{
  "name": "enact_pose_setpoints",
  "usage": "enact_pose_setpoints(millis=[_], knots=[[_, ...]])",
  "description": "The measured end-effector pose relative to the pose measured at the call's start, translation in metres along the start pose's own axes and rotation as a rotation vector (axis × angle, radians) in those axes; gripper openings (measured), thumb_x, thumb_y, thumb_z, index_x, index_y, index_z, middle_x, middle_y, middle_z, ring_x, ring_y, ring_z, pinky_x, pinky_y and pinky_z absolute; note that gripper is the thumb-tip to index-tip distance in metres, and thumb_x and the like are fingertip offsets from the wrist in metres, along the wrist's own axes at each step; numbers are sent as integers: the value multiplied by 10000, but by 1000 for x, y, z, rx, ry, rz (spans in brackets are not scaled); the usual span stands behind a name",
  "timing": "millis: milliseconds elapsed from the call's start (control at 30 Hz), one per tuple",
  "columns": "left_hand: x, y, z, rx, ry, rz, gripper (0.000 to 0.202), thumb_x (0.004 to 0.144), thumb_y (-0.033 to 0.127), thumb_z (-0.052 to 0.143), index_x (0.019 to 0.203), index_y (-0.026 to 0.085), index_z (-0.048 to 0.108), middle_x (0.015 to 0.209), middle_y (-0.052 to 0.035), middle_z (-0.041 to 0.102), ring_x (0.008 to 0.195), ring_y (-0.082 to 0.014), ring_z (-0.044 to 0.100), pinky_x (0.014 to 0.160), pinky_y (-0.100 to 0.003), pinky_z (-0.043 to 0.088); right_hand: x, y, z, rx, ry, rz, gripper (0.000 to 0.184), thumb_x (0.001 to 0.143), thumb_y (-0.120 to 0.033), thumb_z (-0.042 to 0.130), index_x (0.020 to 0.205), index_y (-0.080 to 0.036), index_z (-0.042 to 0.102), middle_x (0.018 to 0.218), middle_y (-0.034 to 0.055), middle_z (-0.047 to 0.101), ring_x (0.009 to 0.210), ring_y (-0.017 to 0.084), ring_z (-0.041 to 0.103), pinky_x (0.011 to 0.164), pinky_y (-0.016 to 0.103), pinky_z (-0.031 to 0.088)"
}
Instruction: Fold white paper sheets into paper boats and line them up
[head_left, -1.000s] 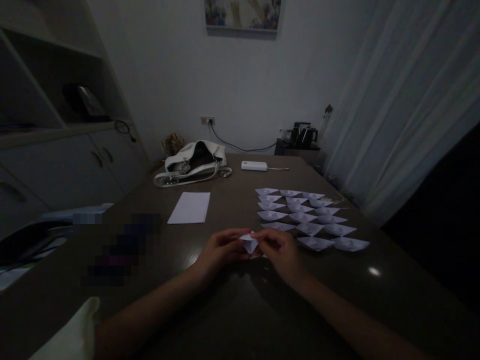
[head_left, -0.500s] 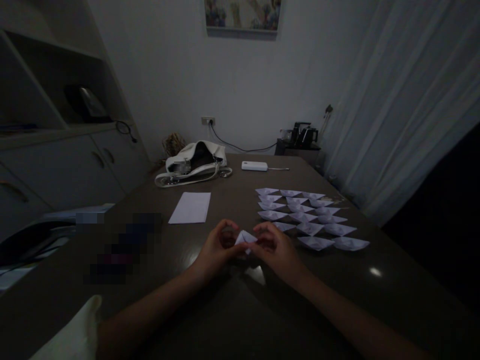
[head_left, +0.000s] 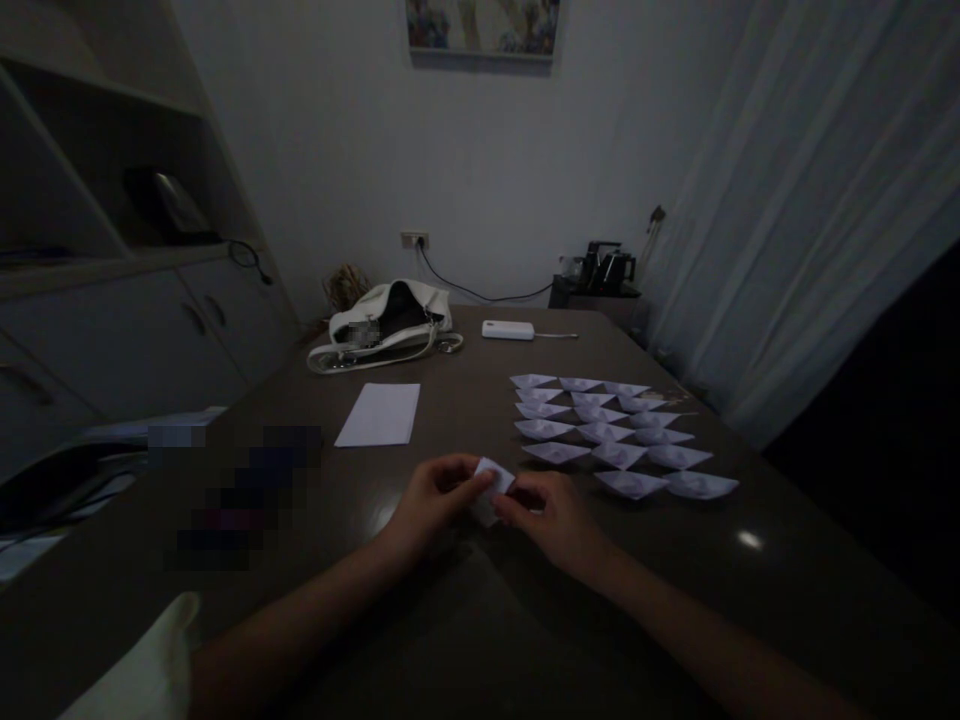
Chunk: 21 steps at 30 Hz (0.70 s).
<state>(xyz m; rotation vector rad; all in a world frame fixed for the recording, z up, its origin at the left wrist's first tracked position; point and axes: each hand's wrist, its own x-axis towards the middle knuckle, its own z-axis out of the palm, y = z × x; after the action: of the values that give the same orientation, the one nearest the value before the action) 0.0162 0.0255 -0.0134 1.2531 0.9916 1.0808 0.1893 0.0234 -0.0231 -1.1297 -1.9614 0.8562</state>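
A small folded white paper piece (head_left: 489, 487) is pinched between both my hands just above the dark table (head_left: 465, 620). My left hand (head_left: 433, 500) grips its left side with curled fingers. My right hand (head_left: 551, 515) pinches its right side. Just beyond my right hand, several finished white paper boats (head_left: 619, 435) lie in rows on the table.
A flat white paper sheet (head_left: 379, 415) lies ahead on the left. A white handbag (head_left: 390, 325) and a white power bank (head_left: 508, 330) with a cable sit at the far end. Cabinets and shelves (head_left: 112, 300) stand left, a curtain (head_left: 810, 220) right, a kettle (head_left: 604, 268) at the back.
My hands have turned and lowered the folded paper slightly; its shape went from a pointed diamond to a flatter folded piece held between the fingertips.
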Motion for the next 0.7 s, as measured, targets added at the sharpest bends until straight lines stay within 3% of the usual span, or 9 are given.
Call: enact_pose_setpoints(millis=[233, 333, 500, 600, 700], knots=[[1, 3, -4, 99, -37, 43, 301, 682, 426, 727, 680, 129, 682, 677, -46, 700, 631, -167, 615, 607, -239, 456, -3, -1, 3, -12, -58, -33, 216, 802, -251, 607, 622, -135, 632, 578, 16, 621, 545, 131, 553, 515, 221, 372], [-4, 4, -3, 230, 13, 137, 260, 743, 383, 683, 677, 131, 675, 669, -47, 692, 637, -174, 616, 588, -234, 449, -5, -1, 7, 42, -100, 21, 210, 809, -286, 607, 670, -133, 641, 598, 24, 631, 549, 136, 566, 495, 215, 377], [-10, 1, 0, 376, 106, 272, 203, 779, 321, 650, 712, 135, 699, 687, -51, 695, 662, -183, 620, 599, -235, 459, -6, -4, 11, 189, -213, 80, 360, 904, -375, 494, 694, -134, 659, 590, 31, 635, 520, 125, 580, 493, 206, 405], [-8, 2, 1, 326, 95, 238, 225, 779, 346, 646, 725, 133, 696, 694, -50, 692, 660, -180, 619, 594, -232, 461, -7, -8, 10, 134, -160, 26, 353, 906, -322, 498, 652, -135, 657, 546, 21, 612, 495, 114, 560, 490, 200, 390], [-4, 4, -1, 255, 6, 160, 273, 782, 388, 628, 847, 132, 696, 752, -49, 695, 672, -174, 614, 589, -229, 458, -8, -11, 7, 117, -161, -2, 342, 902, -285, 496, 637, -138, 655, 527, 11, 597, 483, 108, 540, 478, 195, 370]])
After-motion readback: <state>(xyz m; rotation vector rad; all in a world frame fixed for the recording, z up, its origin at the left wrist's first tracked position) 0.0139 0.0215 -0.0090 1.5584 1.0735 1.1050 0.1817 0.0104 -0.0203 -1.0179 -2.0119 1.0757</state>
